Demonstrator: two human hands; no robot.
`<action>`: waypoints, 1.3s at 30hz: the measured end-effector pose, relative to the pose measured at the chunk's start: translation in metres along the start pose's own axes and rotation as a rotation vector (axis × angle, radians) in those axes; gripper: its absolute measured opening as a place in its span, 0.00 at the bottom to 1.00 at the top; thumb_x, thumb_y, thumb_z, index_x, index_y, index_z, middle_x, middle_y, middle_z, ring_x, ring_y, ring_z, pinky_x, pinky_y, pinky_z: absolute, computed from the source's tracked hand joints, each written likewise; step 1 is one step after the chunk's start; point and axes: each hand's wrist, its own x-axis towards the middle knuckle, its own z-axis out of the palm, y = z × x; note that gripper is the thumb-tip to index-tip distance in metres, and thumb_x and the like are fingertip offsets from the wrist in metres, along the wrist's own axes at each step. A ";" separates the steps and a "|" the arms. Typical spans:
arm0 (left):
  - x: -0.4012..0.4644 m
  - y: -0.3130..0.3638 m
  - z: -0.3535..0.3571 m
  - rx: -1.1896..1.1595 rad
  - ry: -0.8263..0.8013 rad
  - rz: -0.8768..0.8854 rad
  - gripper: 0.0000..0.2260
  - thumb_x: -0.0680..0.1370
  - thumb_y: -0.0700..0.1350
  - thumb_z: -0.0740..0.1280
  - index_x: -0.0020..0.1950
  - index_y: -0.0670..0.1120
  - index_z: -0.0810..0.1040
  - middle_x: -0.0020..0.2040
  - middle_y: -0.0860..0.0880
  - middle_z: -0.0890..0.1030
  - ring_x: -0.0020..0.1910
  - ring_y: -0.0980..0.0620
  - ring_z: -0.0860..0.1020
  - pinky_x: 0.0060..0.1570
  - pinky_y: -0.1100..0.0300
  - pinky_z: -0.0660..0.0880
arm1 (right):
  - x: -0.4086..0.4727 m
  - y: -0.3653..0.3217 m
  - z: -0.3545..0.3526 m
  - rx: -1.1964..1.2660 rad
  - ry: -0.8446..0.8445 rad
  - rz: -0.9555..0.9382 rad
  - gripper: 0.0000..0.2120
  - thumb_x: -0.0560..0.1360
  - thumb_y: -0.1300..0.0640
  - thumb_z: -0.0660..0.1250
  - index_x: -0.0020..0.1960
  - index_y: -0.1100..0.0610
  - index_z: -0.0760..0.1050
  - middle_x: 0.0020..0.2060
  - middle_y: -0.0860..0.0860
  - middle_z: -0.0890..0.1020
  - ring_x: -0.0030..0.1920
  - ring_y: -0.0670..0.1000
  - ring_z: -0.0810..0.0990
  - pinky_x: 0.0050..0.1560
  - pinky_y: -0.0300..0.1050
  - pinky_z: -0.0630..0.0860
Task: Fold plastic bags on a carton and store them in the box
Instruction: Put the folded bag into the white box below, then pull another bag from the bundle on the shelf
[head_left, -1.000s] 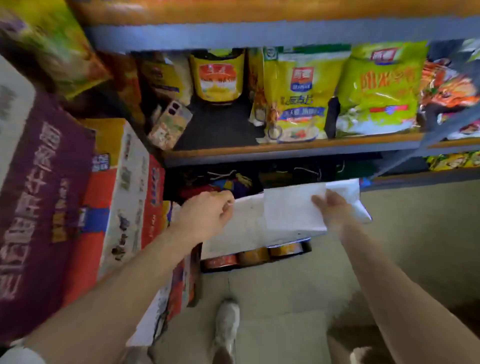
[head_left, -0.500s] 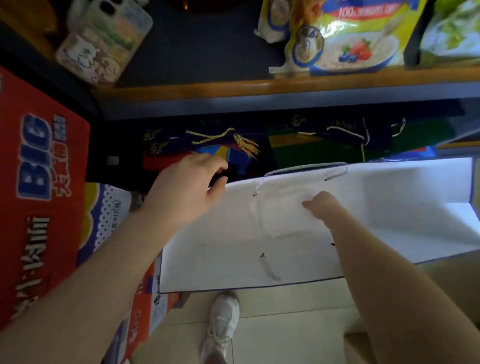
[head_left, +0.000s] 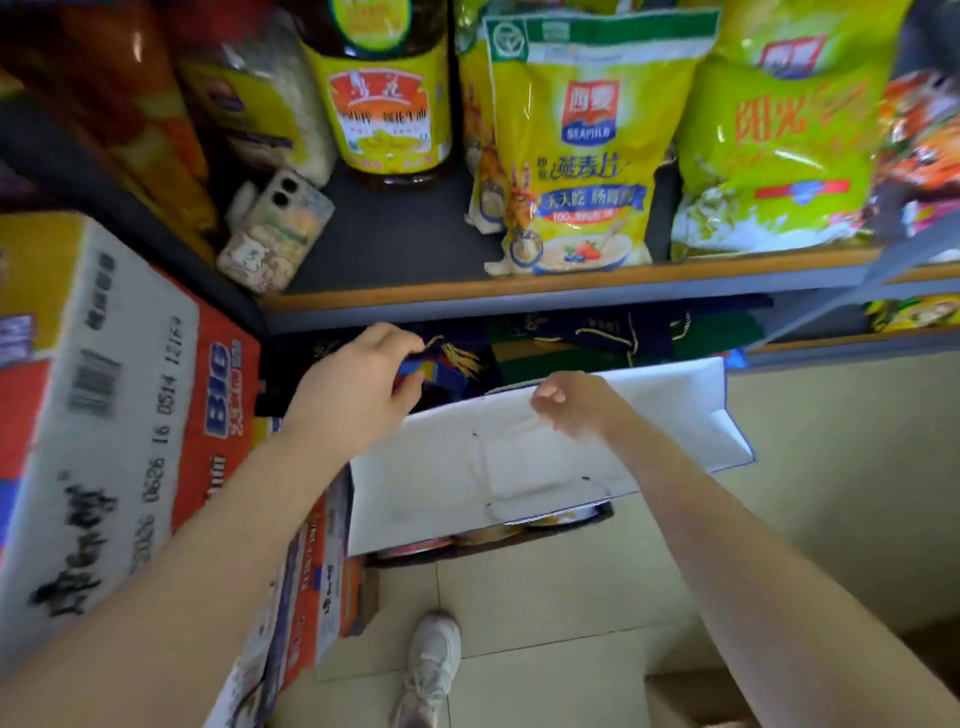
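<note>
a second ago the right hand (head_left: 576, 408) was pressing down mid-sheet; now it's at the top edge of the white bag (head_left: 519, 467), fingers curled on the rim — pinching, i'd guess. the bag lies flat on a tray of cans (head_left: 488, 535), so folding seems barely begun. the left hand (head_left: 358, 389), loosely curled, reaches toward dark bags (head_left: 457, 364) under the shelf — whether it holds anything, i can't tell. no storage box is visible.
</note>
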 end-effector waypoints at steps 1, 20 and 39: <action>-0.005 0.005 -0.018 0.002 0.011 -0.016 0.15 0.77 0.46 0.64 0.62 0.46 0.74 0.60 0.47 0.75 0.53 0.44 0.78 0.47 0.47 0.76 | -0.021 -0.013 -0.013 0.039 0.024 -0.049 0.12 0.78 0.55 0.60 0.57 0.60 0.76 0.52 0.57 0.80 0.52 0.58 0.80 0.49 0.44 0.74; -0.185 -0.042 -0.409 0.264 0.471 0.007 0.25 0.70 0.57 0.52 0.55 0.45 0.77 0.46 0.46 0.81 0.43 0.42 0.80 0.40 0.48 0.77 | -0.284 -0.367 -0.057 -0.026 0.353 -0.891 0.07 0.78 0.54 0.61 0.44 0.51 0.76 0.41 0.49 0.82 0.42 0.49 0.79 0.46 0.46 0.73; -0.091 -0.421 -0.519 0.666 0.012 -0.396 0.32 0.75 0.57 0.64 0.73 0.48 0.54 0.74 0.45 0.58 0.69 0.41 0.63 0.57 0.48 0.72 | -0.170 -0.677 0.074 -0.175 0.428 -0.747 0.08 0.77 0.57 0.60 0.42 0.52 0.77 0.39 0.51 0.84 0.42 0.53 0.81 0.45 0.49 0.78</action>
